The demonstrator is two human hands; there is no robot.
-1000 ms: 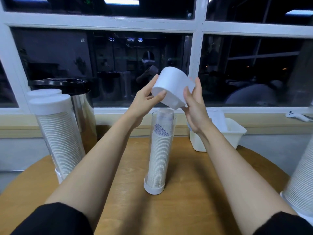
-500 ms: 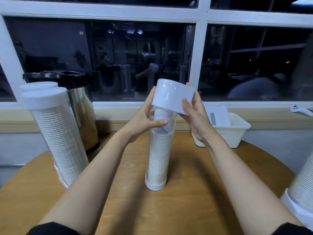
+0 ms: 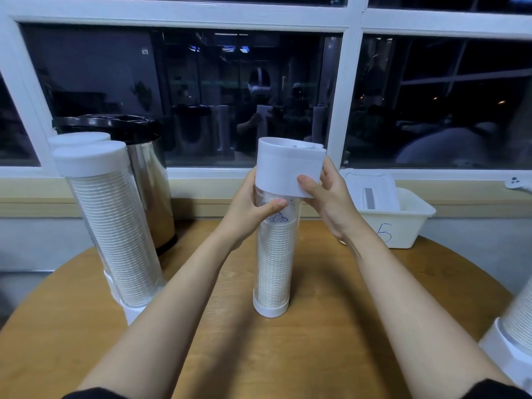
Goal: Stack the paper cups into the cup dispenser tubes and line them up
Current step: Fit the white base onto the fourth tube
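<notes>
handwritten "B" on white bin (image 3: 403,226)

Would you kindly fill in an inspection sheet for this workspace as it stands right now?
Surface: round wooden table.
Job's things: centre tube upright, partly filled with paper cups; white cap at its top, slightly tilted, full seating unclear; capped full tube at left, second cap behind it; right tube at the frame edge.
Clutter: white bin with pen marking; steel urn.
Grippers: left hand grips the centre tube near its top; right hand holds the cap.
Cables: nothing seen.
Surroundings: dark window, white frame; small white device on the sill.
</notes>
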